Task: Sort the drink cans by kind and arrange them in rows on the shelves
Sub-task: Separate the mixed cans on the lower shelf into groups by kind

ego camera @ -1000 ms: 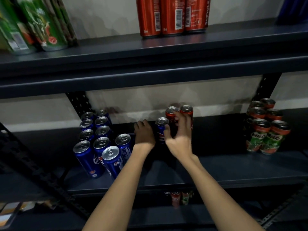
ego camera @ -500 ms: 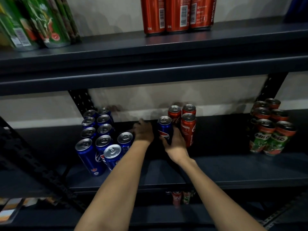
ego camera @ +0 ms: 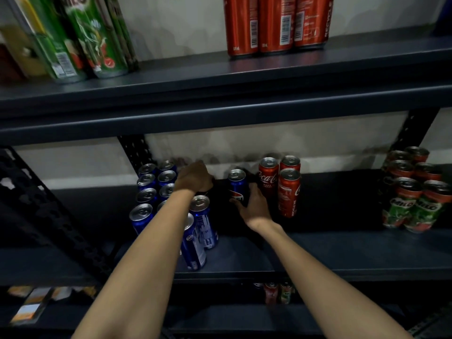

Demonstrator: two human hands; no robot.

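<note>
Middle shelf (ego camera: 318, 253), seen from above and in front; both forearms reach in over its front edge.

Right hand (ego camera: 254, 206): fingers and thumb curled round the lower body of a lone Pepsi can (ego camera: 236, 185). The can stands upright, long axis vertical, lid up, logo facing the camera. It stands mid-shelf, apart from the blue group on its left and just left of the Coke cans.

Left hand (ego camera: 194, 178): knuckles up, fingers curled down at the right edge of the Pepsi group (ego camera: 156, 189); whether it holds anything cannot be told, since the palm side is hidden.

Pepsi group: two rows running front to back with extra cans at the front right, all upright; about ten lids show, and the left forearm covers part of the group, so the count is uncertain.

Coke cans (ego camera: 281, 184): three, upright, touching one another, one in front and two behind, right of the held can.

Milo cans (ego camera: 415, 192): at the shelf's right end, well apart, two rows front to back; about eight show, the rearmost blurred.

Upper shelf (ego camera: 220, 77): three tall red cans (ego camera: 276, 23) side by side at centre; green Milo cans (ego camera: 80, 37) at left, blurred, count unclear.

Below the middle shelf: a few small cans (ego camera: 276, 292), dim.
</note>
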